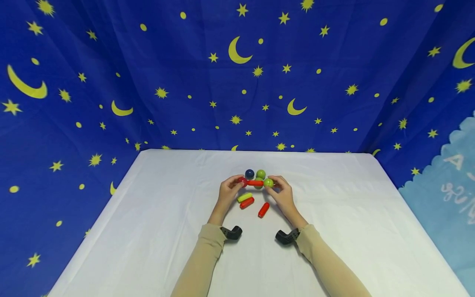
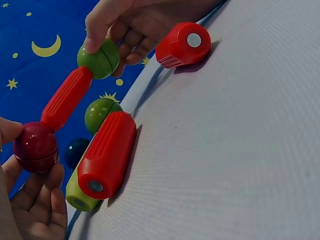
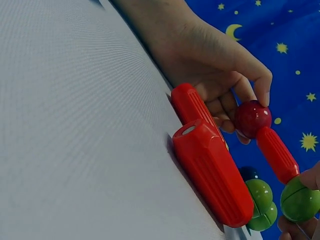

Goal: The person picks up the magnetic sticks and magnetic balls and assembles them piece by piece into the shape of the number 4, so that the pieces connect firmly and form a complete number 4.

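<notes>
My left hand (image 1: 227,192) pinches a red ball (image 2: 36,147) between thumb and fingers. My right hand (image 1: 283,195) pinches a green ball (image 2: 99,59). Between the two balls runs a red rod (image 2: 67,98), meeting one at each end, so the three form one piece held above the table. Behind it are a dark blue ball (image 1: 250,174) and a green ball (image 1: 261,174); another green ball (image 1: 258,184) is partly hidden by the held rod. Nearer the person lie a yellow-green rod (image 1: 245,197), a red rod (image 1: 247,202) beside it and a separate red rod (image 1: 264,210).
A white cloth covers the table (image 1: 167,231). Blue curtains (image 1: 193,74) with yellow moons and stars surround it at the back and sides. A light blue panel with white lettering (image 1: 450,173) hangs at the right. Each wrist carries a black camera mount (image 1: 232,233).
</notes>
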### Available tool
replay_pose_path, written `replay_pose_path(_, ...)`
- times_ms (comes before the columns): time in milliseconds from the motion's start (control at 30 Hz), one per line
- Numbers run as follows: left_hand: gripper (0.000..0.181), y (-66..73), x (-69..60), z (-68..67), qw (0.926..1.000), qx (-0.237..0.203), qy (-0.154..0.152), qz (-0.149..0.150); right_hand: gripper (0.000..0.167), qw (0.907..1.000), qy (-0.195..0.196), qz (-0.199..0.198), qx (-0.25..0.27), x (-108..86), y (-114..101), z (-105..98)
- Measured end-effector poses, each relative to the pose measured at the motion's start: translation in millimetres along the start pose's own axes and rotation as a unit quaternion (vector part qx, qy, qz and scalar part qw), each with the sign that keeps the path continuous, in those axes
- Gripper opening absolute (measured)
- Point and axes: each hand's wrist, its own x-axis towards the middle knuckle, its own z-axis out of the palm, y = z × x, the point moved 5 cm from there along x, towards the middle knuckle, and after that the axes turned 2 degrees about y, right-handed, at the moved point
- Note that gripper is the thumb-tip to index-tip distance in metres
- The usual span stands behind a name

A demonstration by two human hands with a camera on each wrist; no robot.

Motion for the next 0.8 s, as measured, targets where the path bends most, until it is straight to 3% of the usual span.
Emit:
replay_pose_path(200, 0.035, -1.9, 1.1, -1.3, 0.9996, -0.024, 0.007, -0.014, 0.035, 1.0000, -0.005, -0.003, -0.001, -0.2, -0.2, 1.5)
replay_pose_path(467, 0.046, -6.2, 3.5, -2.1, 0.9941, -0.105, 0.014, -0.024, 0.035, 1.0000, -0.008, -0.003, 0.005, -1.4, 0.1, 2.3)
replay_pose_path(800, 0.042, -8.0, 4.5, -1.7, 0.9920, -0.122, 0.031, -0.015, 0.039, 0.9975, -0.019, 0.008, 0.068, -2.4, 4.0, 4.5)
